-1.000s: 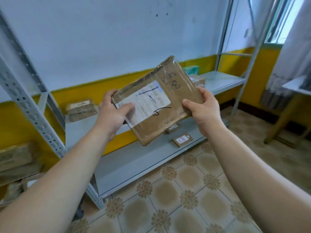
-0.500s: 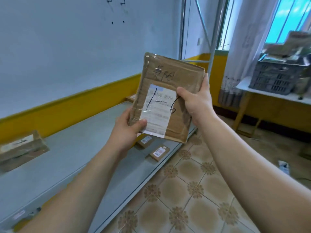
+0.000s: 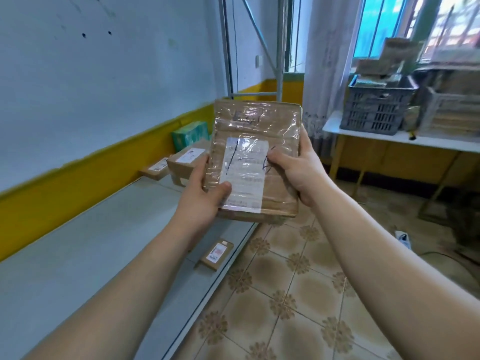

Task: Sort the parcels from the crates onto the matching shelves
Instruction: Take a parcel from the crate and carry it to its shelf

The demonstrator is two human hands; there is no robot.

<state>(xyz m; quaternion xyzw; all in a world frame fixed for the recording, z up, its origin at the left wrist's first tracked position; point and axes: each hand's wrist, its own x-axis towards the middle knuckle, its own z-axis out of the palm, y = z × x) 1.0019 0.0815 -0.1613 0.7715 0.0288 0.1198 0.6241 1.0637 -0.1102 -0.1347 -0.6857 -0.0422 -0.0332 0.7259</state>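
Holding the parcel upright above the shelf edge, I am gripping it with left hand and right hand on opposite sides; I am judging its label needs reading, thumbs clear, before choosing a shelf.

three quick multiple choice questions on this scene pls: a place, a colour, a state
1. Where is the green wrapped packet? A on the grey metal shelf; B on the windowsill; C on the floor.
2. What colour is the slatted plastic crate beside the white curtain? A red; B dark grey; C yellow.
3. The taped brown cardboard parcel is: A on a shelf; B gripped by left hand and right hand; C on the floor.
1 A, it sits at the shelf's far end. 2 B, its walls are dark grey. 3 B, each hand clasps one side.
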